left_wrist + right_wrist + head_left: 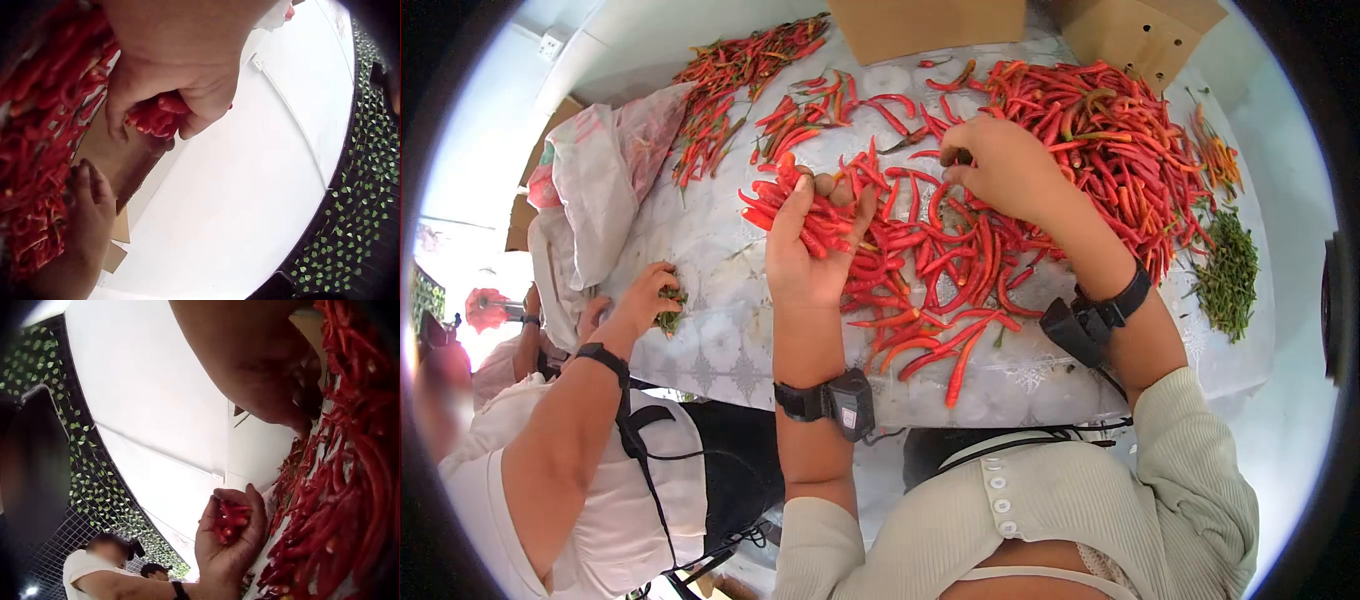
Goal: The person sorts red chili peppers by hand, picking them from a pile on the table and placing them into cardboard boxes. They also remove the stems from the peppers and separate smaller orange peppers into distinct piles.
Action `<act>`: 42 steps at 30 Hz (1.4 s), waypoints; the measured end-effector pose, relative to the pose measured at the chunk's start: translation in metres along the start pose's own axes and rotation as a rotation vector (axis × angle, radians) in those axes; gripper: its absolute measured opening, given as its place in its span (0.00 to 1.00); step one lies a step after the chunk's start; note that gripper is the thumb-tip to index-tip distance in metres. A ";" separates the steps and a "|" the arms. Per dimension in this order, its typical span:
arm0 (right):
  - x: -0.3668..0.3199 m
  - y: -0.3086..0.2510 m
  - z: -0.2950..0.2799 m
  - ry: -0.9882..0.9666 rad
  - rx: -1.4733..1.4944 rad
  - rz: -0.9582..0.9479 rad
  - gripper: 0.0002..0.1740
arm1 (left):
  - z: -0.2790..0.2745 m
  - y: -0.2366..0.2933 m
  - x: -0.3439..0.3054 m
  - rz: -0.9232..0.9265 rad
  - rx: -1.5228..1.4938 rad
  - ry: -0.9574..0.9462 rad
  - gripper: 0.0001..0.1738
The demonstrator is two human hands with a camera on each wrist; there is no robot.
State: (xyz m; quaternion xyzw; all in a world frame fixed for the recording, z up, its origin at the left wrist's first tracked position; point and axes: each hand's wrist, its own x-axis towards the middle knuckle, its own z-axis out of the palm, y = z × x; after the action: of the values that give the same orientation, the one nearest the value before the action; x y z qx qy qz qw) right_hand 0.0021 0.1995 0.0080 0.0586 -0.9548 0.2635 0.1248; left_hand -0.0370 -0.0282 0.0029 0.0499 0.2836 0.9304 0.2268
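The left hand [812,250] is turned palm up, its fingers curled round a bunch of red chillies [785,195]; the same bunch [159,117] shows between fingers and thumb in the left wrist view. To its right, the right hand [1000,165] hangs over the chillies near the big heap [1110,150], fingers bent and fingertips close together. Whether something small is between those fingertips cannot be told. Loose red chillies [950,260] lie spread on the table below both hands. In the right wrist view the right hand's fingers [303,394] are dark and partly hidden.
Cardboard boxes [930,25] stand at the back. Green stems [1228,275] lie in a pile at the right. More chillies [750,65] lie at the back left, beside a white sack [595,180]. Another person's hand [643,300] touches green bits at the left of the covered table [720,350].
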 end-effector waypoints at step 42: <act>-0.005 -0.019 0.037 -0.042 -0.160 -0.269 0.08 | -0.009 -0.004 0.003 -0.030 0.067 0.038 0.09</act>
State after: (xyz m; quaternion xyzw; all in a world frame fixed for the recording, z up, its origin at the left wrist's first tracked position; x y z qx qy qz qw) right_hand 0.0028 0.1646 -0.0144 0.1811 -0.9586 0.1664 0.1432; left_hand -0.0399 -0.0283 -0.0073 0.0355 0.3197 0.9176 0.2336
